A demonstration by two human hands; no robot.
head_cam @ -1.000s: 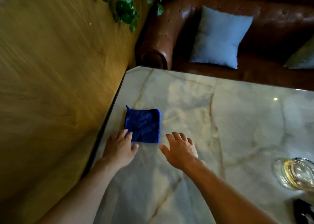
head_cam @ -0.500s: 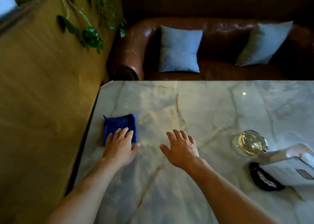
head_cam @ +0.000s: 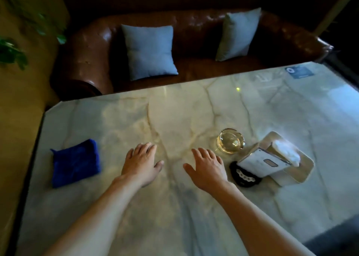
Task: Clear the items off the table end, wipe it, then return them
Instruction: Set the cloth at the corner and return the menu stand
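I am logging the marble surface and what it is carrying. Left hand: lying flat, fingers spread, gripping nothing. Right hand: likewise splayed and empty. Blue cloth: folded, sitting at nine o'clock from the left hand, apart from it, near the surface's left edge. Glass ashtray: at one o'clock from the right hand. Tissue box and black item: at three o'clock, touching each other.

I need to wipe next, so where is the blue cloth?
The blue cloth lies flat on the marble table near its left edge, left of the left hand, untouched.
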